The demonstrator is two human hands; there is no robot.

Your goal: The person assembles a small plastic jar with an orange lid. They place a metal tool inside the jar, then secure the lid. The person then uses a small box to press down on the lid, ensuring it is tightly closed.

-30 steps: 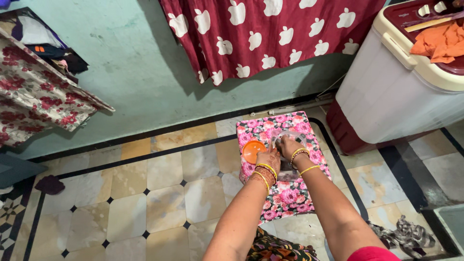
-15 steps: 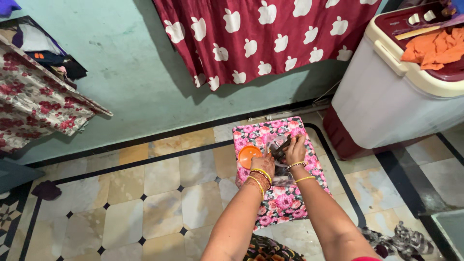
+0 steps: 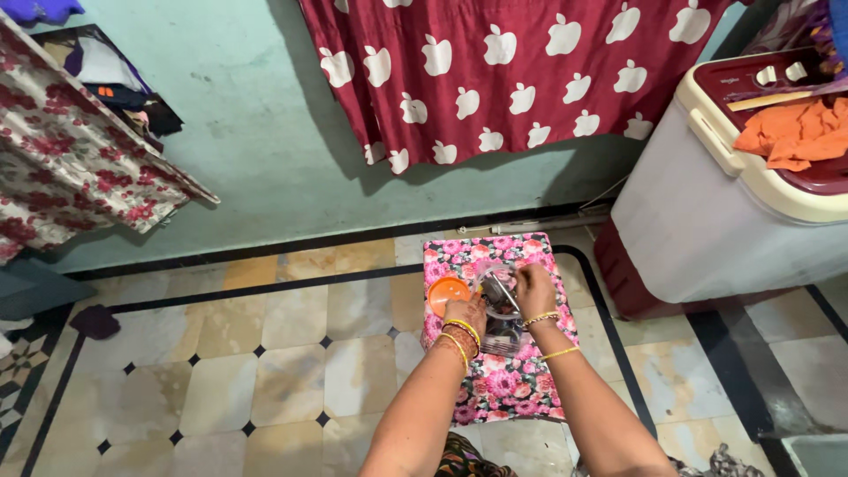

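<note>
Pink floral cloth (image 3: pixel 499 389) under my hands, roses in pink and white with green bits, and a plain orange lid (image 3: pixel 448 292) sits on it beside the clear container (image 3: pixel 500 305); gold and yellow bangles (image 3: pixel 461 334) ring my wrists. The floor (image 3: pixel 221 353) is beige tile with black diamonds and black border lines, the wall (image 3: pixel 265 159) pale green. Above hangs a maroon curtain (image 3: pixel 495 71) with white apples, with orange cloth (image 3: pixel 791 132) on the white-and-maroon washing machine (image 3: pixel 707 221).

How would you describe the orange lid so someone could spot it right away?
Find the pink floral cloth spread on the tiled floor below the red apple-print curtain. The orange lid lies at the cloth's left edge, just beyond the left hand. It is the only flat, round, plain orange thing there.
</note>
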